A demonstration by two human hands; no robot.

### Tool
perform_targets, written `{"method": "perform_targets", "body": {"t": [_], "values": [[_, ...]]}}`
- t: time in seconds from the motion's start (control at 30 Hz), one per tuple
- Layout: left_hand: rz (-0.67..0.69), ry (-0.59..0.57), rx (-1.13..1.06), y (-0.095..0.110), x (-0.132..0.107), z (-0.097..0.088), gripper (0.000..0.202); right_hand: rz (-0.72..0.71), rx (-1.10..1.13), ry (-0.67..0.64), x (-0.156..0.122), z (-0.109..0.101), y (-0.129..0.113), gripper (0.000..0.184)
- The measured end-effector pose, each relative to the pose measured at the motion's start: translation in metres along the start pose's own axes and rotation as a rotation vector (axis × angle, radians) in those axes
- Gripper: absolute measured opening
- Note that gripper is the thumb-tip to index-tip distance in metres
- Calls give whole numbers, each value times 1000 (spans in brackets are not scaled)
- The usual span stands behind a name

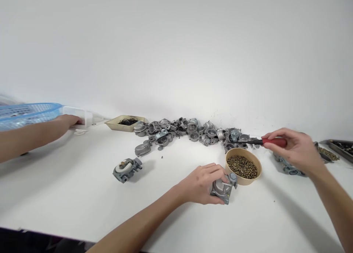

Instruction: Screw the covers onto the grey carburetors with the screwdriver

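Note:
My left hand [202, 184] is wrapped round a grey metal carburetor [223, 188] on the white table, just in front of a round tub [258, 174] full of brassy screws [242, 166]. Off to the right, my right hand [295, 148] grips the red handle of a screwdriver [275, 141]. Its dark shaft points left, above the tub's far side, and the tip is hard to make out against the metal parts behind. Below my right hand lies another carburetor [291, 168], partly hidden by the hand.
Along the wall runs a pile of grey metal castings [193, 130]. An opened carburetor [127, 169] sits left of centre. A tray of black rings [127, 122] stands behind it. At far left, another person's hand [68, 120] reaches into a white container [88, 118] beside a blue basket [33, 111].

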State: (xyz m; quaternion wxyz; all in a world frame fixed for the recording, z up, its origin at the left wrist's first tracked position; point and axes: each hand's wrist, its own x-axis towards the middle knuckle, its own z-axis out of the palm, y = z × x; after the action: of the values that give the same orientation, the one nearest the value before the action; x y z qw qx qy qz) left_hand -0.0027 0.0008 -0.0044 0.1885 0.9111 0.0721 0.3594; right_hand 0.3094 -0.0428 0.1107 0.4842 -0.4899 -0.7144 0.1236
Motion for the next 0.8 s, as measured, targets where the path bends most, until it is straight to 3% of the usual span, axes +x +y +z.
{"method": "perform_targets", "body": {"t": [0.13, 0.23, 0.47, 0.8], "values": [[5, -1, -19, 2, 2, -4, 46, -36, -139, 98, -22, 34, 44, 27], [0, -5, 24, 5, 3, -7, 47, -125, -281, 8, -36, 48, 60, 17], [-7, -23, 150, 8, 5, -14, 47, -163, -334, -114, -46, 57, 63, 14], [6, 43, 182, 5, 1, -14, 26, -118, -381, -229, -50, 56, 66, 25]]}}
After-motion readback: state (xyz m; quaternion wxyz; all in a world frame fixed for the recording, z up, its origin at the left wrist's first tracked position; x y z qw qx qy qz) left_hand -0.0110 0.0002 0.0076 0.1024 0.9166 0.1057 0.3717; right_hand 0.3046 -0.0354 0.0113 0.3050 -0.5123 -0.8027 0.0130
